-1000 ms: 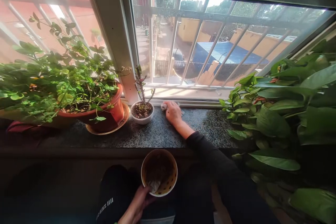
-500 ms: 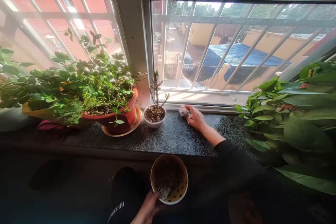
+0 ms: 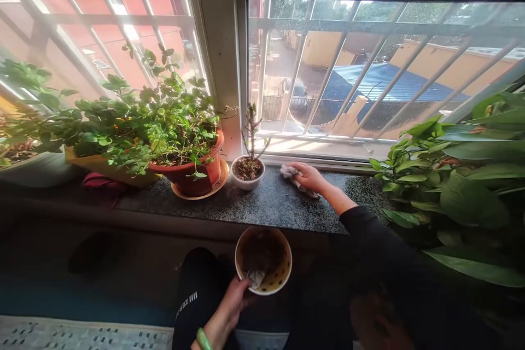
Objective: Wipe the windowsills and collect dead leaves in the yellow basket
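My right hand [image 3: 309, 178] rests on the dark speckled stone sill [image 3: 262, 205], fingers closed over a crumpled white tissue [image 3: 289, 171]. Part of the tissue trails out beneath the palm. To its left stands a small white pot [image 3: 248, 183] holding a thin, spiky plant [image 3: 251, 134]. Below the sill's front edge, my left hand [image 3: 233, 298] grips the near rim of a paper tub [image 3: 284, 284] with dark spots on its yellowish inner wall. Inside the tub, by my left fingertips, lies another crumpled tissue [image 3: 256, 279]; the tub's bottom is too dark to make out.
Left of the small pot, a leafy plant grows in a terracotta pot [image 3: 186, 175] on a saucer [image 3: 223, 175]. Further left are more potted plants [image 3: 30, 169]. Large green leaves [image 3: 471, 197] crowd the right side. A barred window [image 3: 348, 76] stands behind the sill.
The view has shifted, showing more at the left and bottom. My right hand has slid slightly toward the small pot, and more tissue shows under it. My left hand still holds the tub.
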A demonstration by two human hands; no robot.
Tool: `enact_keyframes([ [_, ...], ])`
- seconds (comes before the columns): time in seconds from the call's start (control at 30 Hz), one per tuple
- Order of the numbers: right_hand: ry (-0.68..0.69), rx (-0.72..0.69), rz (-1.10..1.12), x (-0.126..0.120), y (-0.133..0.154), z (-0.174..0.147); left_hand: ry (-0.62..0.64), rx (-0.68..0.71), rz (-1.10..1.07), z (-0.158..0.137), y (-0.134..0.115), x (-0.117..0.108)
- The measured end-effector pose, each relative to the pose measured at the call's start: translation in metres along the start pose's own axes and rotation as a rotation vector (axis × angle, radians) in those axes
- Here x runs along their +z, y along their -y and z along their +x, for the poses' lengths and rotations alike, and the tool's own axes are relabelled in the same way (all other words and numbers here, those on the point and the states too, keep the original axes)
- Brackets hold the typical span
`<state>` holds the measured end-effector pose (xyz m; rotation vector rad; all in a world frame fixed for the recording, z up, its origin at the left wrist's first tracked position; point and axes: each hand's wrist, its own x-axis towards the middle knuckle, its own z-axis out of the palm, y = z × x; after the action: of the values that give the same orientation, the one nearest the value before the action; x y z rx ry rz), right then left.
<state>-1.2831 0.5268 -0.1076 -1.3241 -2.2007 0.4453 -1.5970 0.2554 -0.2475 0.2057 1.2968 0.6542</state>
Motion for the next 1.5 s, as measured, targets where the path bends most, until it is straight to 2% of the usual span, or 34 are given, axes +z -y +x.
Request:
enact_keyframes([
  [0.1,-0.111,0.116,-0.024,-0.007,0.003,-0.027,-0.001,0.007,0.011,-0.010,-0.006,0.004],
  [0.17,-0.126,0.086,-0.004,0.003,0.024,-0.042,0.007,0.010,0.002,-0.018,-0.010,0.008],
  [0.37,0.039,-0.179,0.245,0.046,0.129,-0.094,0.056,0.080,-0.002,-0.027,-0.010,0.010],
  [0.47,0.156,-0.210,0.427,0.045,0.167,-0.118,0.128,0.097,-0.002,-0.026,-0.006,0.003],
  [0.53,0.155,-0.130,0.524,0.031,0.172,-0.127,0.137,0.089,0.010,-0.026,-0.005,-0.002],
  [0.6,0.044,0.027,0.551,0.007,0.154,-0.130,0.097,0.078,0.025,-0.026,-0.003,-0.004],
  [0.67,-0.146,0.222,0.486,-0.022,0.117,-0.133,0.067,0.071,0.024,-0.026,-0.002,-0.005],
  [0.77,-0.478,0.558,0.157,-0.059,0.045,-0.144,0.061,0.046,0.001,-0.022,0.002,-0.005],
  [0.83,-0.549,0.730,-0.085,-0.070,0.003,-0.154,0.043,0.022,-0.008,-0.018,0.004,-0.004],
  [0.9,-0.576,0.800,-0.235,-0.070,-0.027,-0.159,0.037,0.013,-0.014,-0.014,0.006,-0.002],
  [1.03,-0.674,0.738,-0.330,-0.058,-0.051,-0.140,0.047,0.011,-0.026,-0.010,0.004,0.001],
  [1.1,-0.683,0.674,-0.314,-0.048,-0.049,-0.115,0.046,0.009,-0.027,-0.009,0.001,0.001],
  [1.17,-0.633,0.600,-0.287,-0.030,-0.038,-0.088,0.036,0.003,-0.028,-0.009,-0.002,0.002],
  [1.27,-0.535,0.466,-0.258,0.010,-0.007,-0.054,0.013,-0.005,-0.036,-0.012,-0.009,0.002],
  [1.33,-0.473,0.361,-0.224,0.035,0.022,-0.042,0.007,0.004,-0.045,-0.017,-0.014,0.003],
  [1.4,-0.386,0.258,-0.165,0.054,0.053,-0.040,0.009,0.025,-0.057,-0.023,-0.020,0.003],
  [1.5,-0.266,0.178,-0.073,0.069,0.101,-0.055,0.018,0.051,-0.062,-0.030,-0.024,0.001],
])
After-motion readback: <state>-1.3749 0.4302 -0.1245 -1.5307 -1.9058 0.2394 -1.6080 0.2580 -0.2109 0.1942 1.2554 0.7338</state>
